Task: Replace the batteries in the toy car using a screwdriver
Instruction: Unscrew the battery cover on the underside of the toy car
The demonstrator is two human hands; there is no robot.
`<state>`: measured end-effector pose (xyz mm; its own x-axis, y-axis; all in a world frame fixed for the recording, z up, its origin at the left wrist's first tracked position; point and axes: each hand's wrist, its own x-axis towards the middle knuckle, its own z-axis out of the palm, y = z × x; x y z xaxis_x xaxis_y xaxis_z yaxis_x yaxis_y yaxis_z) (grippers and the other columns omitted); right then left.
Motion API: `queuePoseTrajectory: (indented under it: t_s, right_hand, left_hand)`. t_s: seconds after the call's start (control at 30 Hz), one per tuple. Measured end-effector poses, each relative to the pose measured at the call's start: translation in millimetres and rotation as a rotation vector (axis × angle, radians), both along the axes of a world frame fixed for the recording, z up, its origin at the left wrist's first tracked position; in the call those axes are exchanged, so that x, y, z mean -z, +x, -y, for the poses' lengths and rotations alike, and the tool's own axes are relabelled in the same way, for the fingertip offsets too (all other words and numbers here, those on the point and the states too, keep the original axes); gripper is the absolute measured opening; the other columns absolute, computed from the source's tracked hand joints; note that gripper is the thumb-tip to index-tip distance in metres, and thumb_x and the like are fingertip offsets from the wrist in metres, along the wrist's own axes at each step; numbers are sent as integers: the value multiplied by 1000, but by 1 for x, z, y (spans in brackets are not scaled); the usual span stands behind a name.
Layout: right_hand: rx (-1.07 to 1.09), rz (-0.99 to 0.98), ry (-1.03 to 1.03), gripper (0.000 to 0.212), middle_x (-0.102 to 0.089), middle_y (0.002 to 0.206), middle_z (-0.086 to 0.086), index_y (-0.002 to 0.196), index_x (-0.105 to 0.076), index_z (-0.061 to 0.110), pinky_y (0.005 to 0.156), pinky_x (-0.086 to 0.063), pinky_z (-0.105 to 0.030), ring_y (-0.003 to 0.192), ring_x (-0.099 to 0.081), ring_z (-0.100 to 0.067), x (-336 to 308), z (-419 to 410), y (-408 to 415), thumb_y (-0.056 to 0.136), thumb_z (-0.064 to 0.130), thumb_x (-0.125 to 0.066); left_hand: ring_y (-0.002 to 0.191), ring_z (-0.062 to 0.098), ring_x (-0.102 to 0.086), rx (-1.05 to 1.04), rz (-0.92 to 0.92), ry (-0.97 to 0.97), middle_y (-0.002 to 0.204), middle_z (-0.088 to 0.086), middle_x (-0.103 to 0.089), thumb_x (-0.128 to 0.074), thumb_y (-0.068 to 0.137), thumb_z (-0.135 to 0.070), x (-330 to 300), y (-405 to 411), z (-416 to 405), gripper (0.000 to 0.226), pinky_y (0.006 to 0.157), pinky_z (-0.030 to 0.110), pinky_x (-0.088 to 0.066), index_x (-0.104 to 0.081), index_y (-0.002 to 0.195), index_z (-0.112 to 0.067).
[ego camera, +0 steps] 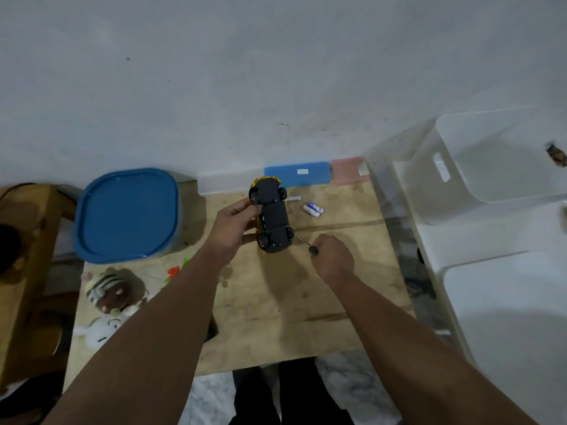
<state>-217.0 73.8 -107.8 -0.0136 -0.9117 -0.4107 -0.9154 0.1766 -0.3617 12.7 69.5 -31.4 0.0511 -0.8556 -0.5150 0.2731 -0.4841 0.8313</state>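
Two hands (pixel 233 230): car (pixel 271 217) upturned, screwdriver (pixel 308 245) gripped.

Left hand (pixel 233 229) grips the upturned toy car (pixel 271 218) over the surface (pixel 306 296), right hand (pixel 333 256) holds the screwdriver (pixel 308 245) beside it, batteries (pixel 313 209) lying just beyond

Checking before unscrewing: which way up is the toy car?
Upside down: the toy car shows its black underside and wheels, held by the left hand.
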Motion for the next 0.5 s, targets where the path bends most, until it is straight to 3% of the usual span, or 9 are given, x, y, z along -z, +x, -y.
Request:
queuePoseTrajectory:
  t_s: [0.2,0.33,0.5]
  right_hand:
    - [1,-8,-2,30,-58,119,-4,117,-64,25,85,-53,-37,111,-58,-28,1,2,0,88,32,-66]
    - [33,27,-6,39,-56,124,1,120,-65,28,87,-54,-37,112,-59,-25,-14,9,-3,82,35,-72]
    - [18,298,-288,19,-60,96,4,104,-68,22,74,-52,-32,86,-62,-18,-58,25,1,86,18,-65]
  left_hand:
    - [94,29,-63,-4,-12,10,106,7,-72,-64,98,-14,1,-1,0,26,88,48,-59,-78,119,-21]
    - [94,28,-64,-6,-9,6,106,8,-73,-64,99,-14,-6,-2,-4,27,85,46,-60,-77,121,-20]
    - [90,26,-67,19,-7,-5,106,8,-73,-64,99,-15,-15,1,-17,27,83,45,-61,-76,122,-19]
